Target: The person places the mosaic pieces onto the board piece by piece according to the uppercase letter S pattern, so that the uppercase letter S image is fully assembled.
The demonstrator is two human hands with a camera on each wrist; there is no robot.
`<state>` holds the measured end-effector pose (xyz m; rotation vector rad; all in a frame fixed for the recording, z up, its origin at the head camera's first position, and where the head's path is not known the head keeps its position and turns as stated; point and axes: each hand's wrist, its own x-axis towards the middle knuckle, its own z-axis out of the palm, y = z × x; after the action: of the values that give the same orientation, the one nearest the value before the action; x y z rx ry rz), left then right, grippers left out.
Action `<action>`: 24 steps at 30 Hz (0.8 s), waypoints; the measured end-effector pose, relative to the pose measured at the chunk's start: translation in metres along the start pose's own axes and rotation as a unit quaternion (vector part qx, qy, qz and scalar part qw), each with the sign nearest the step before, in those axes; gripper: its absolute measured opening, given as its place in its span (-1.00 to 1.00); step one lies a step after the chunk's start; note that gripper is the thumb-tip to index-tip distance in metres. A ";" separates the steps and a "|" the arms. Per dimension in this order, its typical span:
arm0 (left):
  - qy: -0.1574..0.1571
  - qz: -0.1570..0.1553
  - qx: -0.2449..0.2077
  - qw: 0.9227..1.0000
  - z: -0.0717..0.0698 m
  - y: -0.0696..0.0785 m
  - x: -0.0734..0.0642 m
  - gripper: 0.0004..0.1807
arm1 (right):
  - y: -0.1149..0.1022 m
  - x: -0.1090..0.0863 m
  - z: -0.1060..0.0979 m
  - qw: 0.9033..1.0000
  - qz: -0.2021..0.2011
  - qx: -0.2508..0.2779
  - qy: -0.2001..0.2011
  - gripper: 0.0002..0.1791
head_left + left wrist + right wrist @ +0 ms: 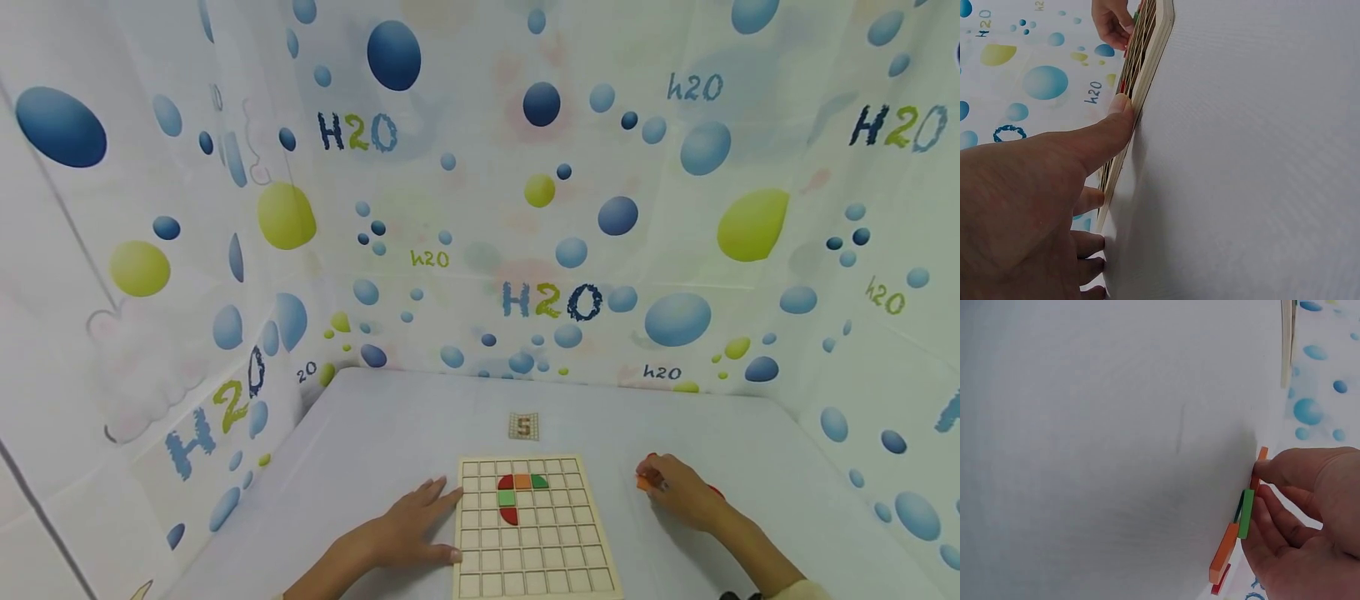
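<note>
On head cam I'm seeing the left hand (416, 527) resting spread at the left edge of the gridded board (558, 537); its fingers are lying wide apart, gripping nothing, thumb touching the rim. In L wrist view its palm is hiding much of the other fingers. The right hand (678, 493) is curling nearly closed; on R wrist cam I'm making out thumb + fingers pinching an orange pc (1264, 453), partly covered by the thumb. A green pc (1247, 514), second orange pc (1224, 553) and red pc (1220, 581) are sitting near the fingers, showing edge-on, so I'm not getting full shapes. Head cam's giving me only a red sliver (716, 492) past the wrist. On the board a red quarter-round (506, 482), orange sq. (522, 482) and green quarter-round (539, 482) are forming a row, w/ a lt. green sq. (507, 498) and another red quarter-round (509, 516) running below. Beyond, a card (523, 427) is lying on the tabletop (375, 450), showing what I'm reading as a 5. Something dark (731, 596) is getting cut off at btm.
</note>
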<state>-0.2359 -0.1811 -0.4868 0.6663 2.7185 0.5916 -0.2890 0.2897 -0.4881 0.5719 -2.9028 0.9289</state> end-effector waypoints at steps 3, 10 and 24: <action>-0.001 -0.004 -0.001 1.000 -0.001 0.001 0.000 0.02 | -0.001 0.001 0.001 1.000 0.027 0.003 0.002 -0.76; -0.003 -0.007 0.004 1.000 0.000 0.000 0.001 0.03 | 0.002 0.004 0.003 0.999 0.043 0.010 -0.007 -0.81; -0.001 0.000 -0.001 1.000 0.000 0.001 -0.001 0.02 | 0.002 0.009 0.004 0.999 0.049 -0.008 -0.014 -0.87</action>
<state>-0.2351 -0.1806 -0.4858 0.6673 2.7153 0.5919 -0.2974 0.2862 -0.4912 0.4489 -2.9842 0.9140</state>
